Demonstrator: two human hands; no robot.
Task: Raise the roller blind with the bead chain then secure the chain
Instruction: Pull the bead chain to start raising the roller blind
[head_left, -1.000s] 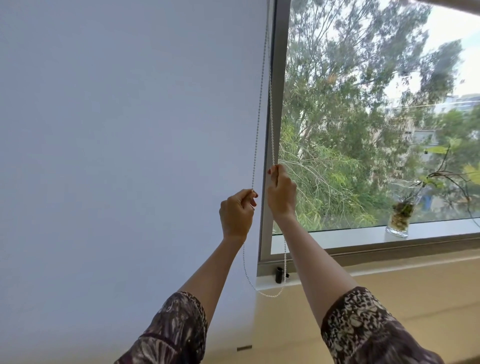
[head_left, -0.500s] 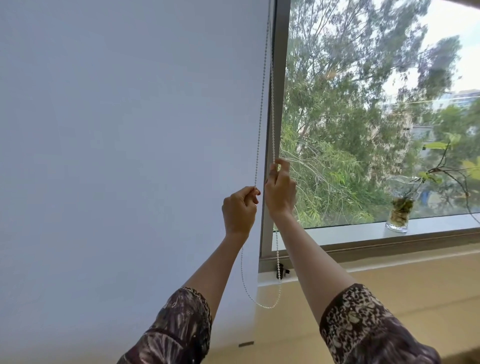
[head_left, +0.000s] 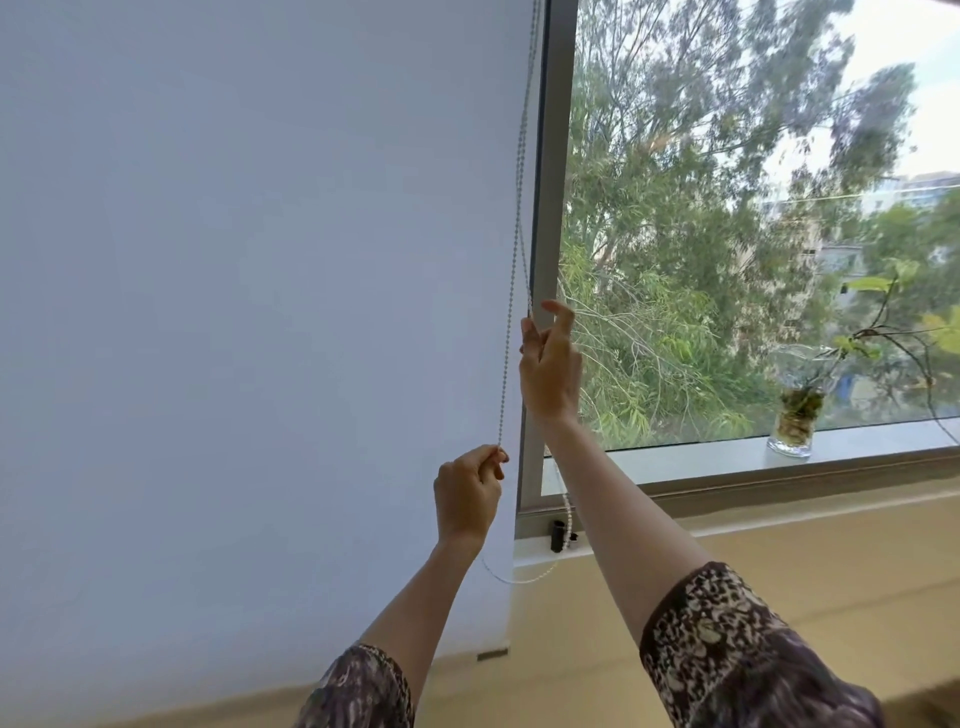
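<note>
I see the white roller blind (head_left: 249, 312) lowered over the left pane, its bottom bar near the sill's left end. The bead chain (head_left: 511, 291) hangs in two strands along the blind's right edge, beside the window frame (head_left: 553, 182). My left hand (head_left: 467, 496), the lower grip, is clenched around the left strand, thumb and forefinger pinched on the beads. My right hand (head_left: 550, 369), the higher grip, is loosely curled, forefinger lifted free; thumb and inner fingers touch the right strand, though I cannot tell whether they clamp it. The chain's slack loop sags below the sill (head_left: 753, 454), near a black clip (head_left: 558, 535). A glass vase (head_left: 792, 431) stands toward the sill's right end.
</note>
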